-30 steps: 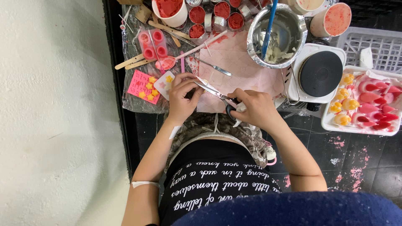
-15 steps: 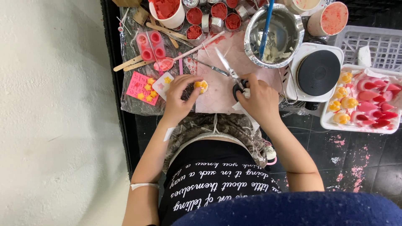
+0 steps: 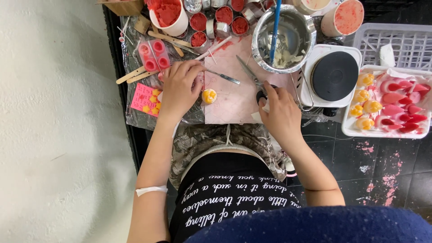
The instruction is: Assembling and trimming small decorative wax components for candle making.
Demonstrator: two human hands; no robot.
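My left hand rests palm down on the plastic-covered work surface, fingers loosely spread, fingertips next to a pink silicone mould and the handle end of a small metal tool. It holds nothing that I can see. A small yellow flower-shaped candle lies on the pink board just right of that hand. My right hand grips the dark handles of a pair of scissors, which lie on the board with the blades pointing up and left.
Behind the board stand a steel bowl with a blue stirrer and wax bits, several small tins of red wax, and wooden sticks. A white hot plate and a tray of pink and yellow candles sit at the right.
My left hand has let go of the yellow candle onto the board and shifted up and left. My right hand has lowered the scissors flat onto the board.
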